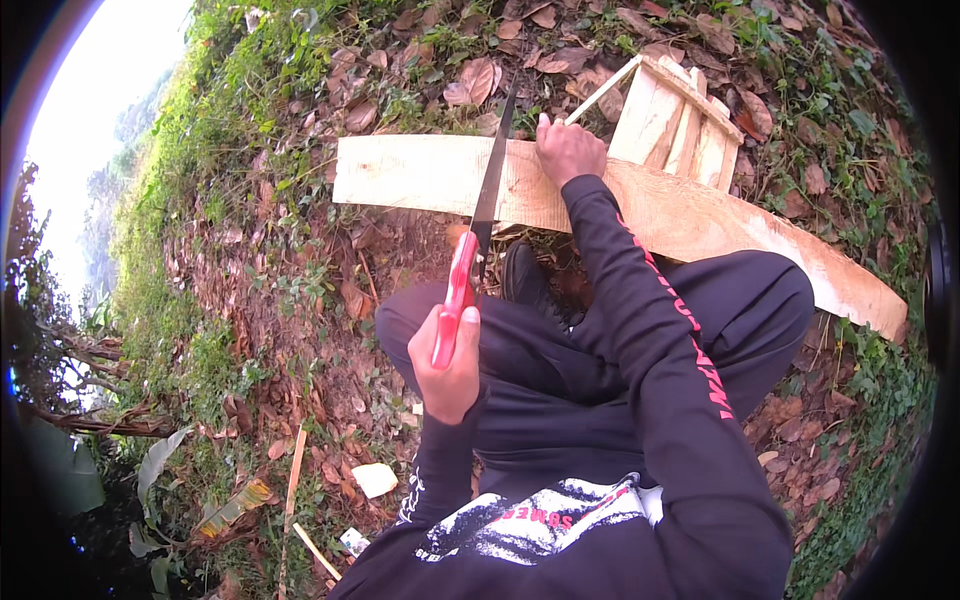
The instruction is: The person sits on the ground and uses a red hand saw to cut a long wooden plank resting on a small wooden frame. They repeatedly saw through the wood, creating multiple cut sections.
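My left hand [447, 370] is closed round the red handle [460, 290] of a handsaw. The saw's dark blade [490, 185] lies across a long pale wooden board [410, 170], its tip reaching past the far edge. Whether the teeth are in a cut cannot be made out. On the board, just right of the blade, my right hand [572, 150] grips the far edge with bent fingers, partly hidden. The board runs from the left over my bent legs [520, 350] and curves down to the right in this view.
A small slatted wooden piece [675, 120] stands against the board's far side, a thin strip reaching from it toward my right hand. A pale wood offcut [375, 480] and narrow wood strips [293, 470] lie at lower left. Dry leaves and green plants cover the ground.
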Available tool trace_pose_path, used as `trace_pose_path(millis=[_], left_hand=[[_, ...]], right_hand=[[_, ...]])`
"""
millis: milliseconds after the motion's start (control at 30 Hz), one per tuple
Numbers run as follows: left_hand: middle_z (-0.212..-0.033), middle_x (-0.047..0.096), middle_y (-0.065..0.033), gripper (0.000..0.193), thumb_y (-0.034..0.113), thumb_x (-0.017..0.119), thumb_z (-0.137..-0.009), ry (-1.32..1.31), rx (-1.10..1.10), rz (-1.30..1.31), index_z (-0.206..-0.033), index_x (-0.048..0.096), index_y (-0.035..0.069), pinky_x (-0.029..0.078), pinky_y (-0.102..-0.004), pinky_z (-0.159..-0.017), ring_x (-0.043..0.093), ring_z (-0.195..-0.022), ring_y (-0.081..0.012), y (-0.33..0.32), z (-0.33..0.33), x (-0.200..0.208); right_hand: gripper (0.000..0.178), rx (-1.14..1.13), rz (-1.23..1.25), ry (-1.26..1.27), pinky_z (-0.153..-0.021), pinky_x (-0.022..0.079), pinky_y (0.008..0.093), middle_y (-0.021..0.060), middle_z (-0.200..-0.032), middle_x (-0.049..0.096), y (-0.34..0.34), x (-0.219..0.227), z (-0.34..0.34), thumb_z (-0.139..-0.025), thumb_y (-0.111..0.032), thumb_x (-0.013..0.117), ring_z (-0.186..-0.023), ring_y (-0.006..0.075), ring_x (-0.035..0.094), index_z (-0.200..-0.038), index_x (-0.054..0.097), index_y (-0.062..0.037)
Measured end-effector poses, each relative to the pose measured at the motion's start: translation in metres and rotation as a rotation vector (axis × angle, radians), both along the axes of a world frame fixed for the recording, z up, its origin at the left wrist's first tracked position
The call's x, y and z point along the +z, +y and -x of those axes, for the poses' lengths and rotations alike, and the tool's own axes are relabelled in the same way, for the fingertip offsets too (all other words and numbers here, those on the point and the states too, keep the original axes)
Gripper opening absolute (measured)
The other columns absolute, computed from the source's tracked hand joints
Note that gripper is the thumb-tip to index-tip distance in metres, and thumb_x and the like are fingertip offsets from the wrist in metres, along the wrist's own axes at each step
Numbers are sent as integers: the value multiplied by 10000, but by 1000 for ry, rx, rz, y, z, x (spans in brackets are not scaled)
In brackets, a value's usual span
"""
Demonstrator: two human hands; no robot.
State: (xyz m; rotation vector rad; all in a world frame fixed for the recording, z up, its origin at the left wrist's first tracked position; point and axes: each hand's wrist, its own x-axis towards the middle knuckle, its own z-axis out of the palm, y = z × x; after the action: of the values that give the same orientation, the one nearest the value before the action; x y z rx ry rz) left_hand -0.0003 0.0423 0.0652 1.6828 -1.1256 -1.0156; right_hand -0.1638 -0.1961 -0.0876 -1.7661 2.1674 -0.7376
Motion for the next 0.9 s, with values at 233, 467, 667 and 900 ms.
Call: trace_pose_path(millis=[233,467,667,900], left_hand=[[-630,505,-8,179,64,620,-943,37,24,91,-782,576,-3,363,-276,-536,447,-584,-64,-72,9,-29],[-611,481,26,200,82,625,-945,43,39,-61,-774,570,-5,346,-249,-522,436,-573,-44,-6,1,14],[-652,556,-34,103,56,624,-928,-180,-47,203,-879,631,-35,412,-262,-563,490,-604,-72,-25,25,-7],[-637,534,18,108,61,621,-932,-41,24,87,-848,616,-7,371,-247,-530,478,-586,-46,-56,24,-14]], right_hand=[[562,44,-35,21,-613,556,444,172,-671,687,14,1,-11,-993,-402,414,-610,332,693,-644,719,-85],[558,36,-47,-27,-635,555,459,174,-667,684,1,-4,-2,-990,-390,414,-613,332,692,-638,709,-73],[537,-28,50,-14,-619,554,458,175,-661,683,12,-1,-1,-976,-389,443,-605,343,690,-632,716,-80],[538,-12,-11,-31,-658,576,464,172,-698,702,-3,-5,5,-970,-398,431,-658,341,714,-674,735,-68]])
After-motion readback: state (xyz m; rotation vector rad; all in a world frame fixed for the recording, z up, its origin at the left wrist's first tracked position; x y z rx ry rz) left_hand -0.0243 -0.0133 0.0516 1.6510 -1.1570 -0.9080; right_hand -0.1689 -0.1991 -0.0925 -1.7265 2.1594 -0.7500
